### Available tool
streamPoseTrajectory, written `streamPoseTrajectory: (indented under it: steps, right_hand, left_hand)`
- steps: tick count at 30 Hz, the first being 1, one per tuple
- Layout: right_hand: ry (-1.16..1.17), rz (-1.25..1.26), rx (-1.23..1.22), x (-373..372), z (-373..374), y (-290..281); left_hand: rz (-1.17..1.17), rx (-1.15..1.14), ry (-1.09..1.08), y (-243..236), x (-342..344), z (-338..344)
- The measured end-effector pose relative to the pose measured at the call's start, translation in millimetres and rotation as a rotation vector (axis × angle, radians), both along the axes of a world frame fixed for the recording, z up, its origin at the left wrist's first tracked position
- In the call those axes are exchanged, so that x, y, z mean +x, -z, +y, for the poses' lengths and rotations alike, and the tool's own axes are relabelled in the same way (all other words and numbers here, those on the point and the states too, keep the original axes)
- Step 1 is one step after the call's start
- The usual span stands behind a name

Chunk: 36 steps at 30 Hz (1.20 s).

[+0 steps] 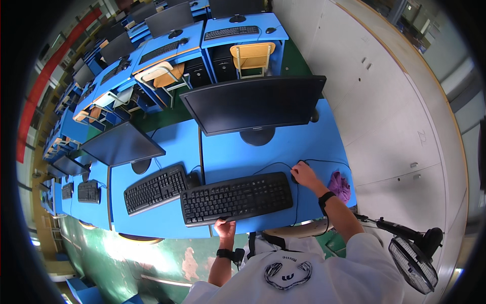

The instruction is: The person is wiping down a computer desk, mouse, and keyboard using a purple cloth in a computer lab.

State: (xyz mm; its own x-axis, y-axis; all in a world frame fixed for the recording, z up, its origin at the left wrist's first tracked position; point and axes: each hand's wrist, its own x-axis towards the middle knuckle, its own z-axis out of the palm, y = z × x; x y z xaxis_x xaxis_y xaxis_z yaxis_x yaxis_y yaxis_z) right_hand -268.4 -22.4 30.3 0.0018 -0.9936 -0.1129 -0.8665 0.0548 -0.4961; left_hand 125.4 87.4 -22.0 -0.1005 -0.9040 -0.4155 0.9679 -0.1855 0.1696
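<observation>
The step in hand looks like arranging the wide black plastic keyboard (236,197), which sits over the front of the smooth blue desk (324,133) (resting or slightly raised, I cannot tell). The left hand (225,229) has its fingers curled at the keyboard's near edge, their grip unclear; the right hand (306,176) is closed over a small black mouse (294,179). The next move probably calls for steadying the keyboard while guiding the mouse.

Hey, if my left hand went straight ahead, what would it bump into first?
Most likely the black keyboard before you: your left hand is right at its near edge, though whether it reaches underneath is unclear.
</observation>
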Motion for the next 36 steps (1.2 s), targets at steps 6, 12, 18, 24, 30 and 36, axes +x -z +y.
streamPoseTrajectory:
  steps: [6, 12, 18, 24, 30, 36]
  right_hand:
    - [0.123, 0.096, 0.000, 1.7, 35.8, -0.8]
    - [0.229, 0.094, -0.175, -30.2, 56.4, 8.3]
    - [0.485, 0.227, -0.138, -52.1, 64.1, 25.9]
    - [0.530, 0.116, -0.283, -36.9, 70.6, 26.2]
    - [0.567, -0.034, -0.242, -33.8, 86.2, 14.9]
    - [0.570, -0.001, -0.316, -36.2, 105.2, 16.5]
  left_hand:
    - [-0.079, 0.071, 0.023, 9.4, -5.4, -2.3]
    - [-0.082, 0.127, 0.156, 17.5, -29.2, -11.9]
    - [-0.031, 0.177, 0.223, 14.8, -69.3, -17.4]
    - [-0.044, 0.284, 0.305, 12.6, -82.2, -22.9]
    - [-0.021, 0.233, 0.350, 6.7, -84.7, -25.7]
    - [-0.110, 0.280, 0.532, -0.7, -82.2, -21.5]
